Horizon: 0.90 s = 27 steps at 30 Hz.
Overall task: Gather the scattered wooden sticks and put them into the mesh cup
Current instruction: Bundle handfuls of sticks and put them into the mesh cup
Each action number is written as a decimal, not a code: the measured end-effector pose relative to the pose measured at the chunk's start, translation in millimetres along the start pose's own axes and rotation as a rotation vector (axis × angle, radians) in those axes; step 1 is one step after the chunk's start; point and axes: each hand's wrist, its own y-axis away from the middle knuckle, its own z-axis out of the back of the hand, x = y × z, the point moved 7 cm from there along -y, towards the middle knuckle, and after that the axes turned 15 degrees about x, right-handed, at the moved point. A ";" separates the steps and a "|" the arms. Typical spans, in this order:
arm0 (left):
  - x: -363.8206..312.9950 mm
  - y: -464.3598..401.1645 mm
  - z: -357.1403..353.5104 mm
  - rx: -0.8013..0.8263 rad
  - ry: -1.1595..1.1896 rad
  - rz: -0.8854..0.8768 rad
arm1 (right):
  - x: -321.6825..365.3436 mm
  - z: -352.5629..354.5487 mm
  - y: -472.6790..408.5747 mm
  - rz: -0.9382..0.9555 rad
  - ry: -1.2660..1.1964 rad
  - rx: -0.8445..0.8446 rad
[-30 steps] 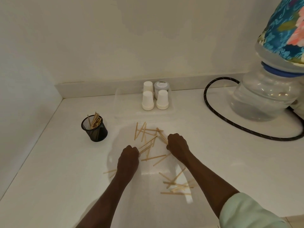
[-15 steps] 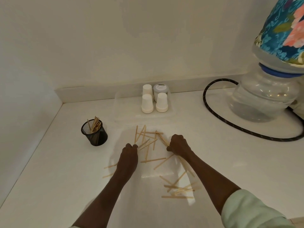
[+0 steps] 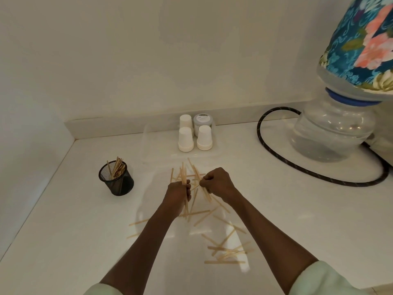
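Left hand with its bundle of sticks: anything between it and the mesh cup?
Nothing visible. The counter between the left hand with its sticks and the mesh cup is bare.

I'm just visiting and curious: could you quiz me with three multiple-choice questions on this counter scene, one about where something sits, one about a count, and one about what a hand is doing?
1. Where does the mesh cup stand, seen from the person?
A. Left of both hands
B. Between the hands
C. Beside the water bottle

2. How many white paper cups stand upside down by the back wall?
A. One
B. Three
C. Five

3. What is the left hand doing?
A. Lying flat on the counter
B. Gripping a bundle of sticks
C. Holding the mesh cup

Answers:
1. A, the black cup sits well left of the hands, apart from them.
2. B, three cups cluster around a grey lidded tub.
3. B, its fingers curl round the wooden sticks, which poke out above and below.
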 end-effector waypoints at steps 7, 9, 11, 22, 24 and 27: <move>-1.6 -0.5 -27.0 0.072 0.006 -0.015 | 15.9 -12.2 6.7 0.026 0.053 -0.037; -4.4 -0.9 -32.6 0.114 -0.074 -0.044 | 21.8 -16.5 6.6 0.030 0.081 -0.048; -6.7 -2.0 -33.1 0.123 -0.117 -0.060 | 27.6 -21.2 7.4 0.042 0.119 -0.064; -28.2 -1.8 -19.2 0.003 0.219 -0.267 | 2.1 -17.5 23.5 -0.041 -0.314 -0.347; -34.5 2.0 -21.8 -0.013 0.184 -0.335 | -17.6 -35.4 17.8 -0.189 -0.655 -0.212; -42.3 10.3 -29.2 -0.017 0.016 -0.409 | -17.9 -63.9 11.7 -0.202 -1.210 0.004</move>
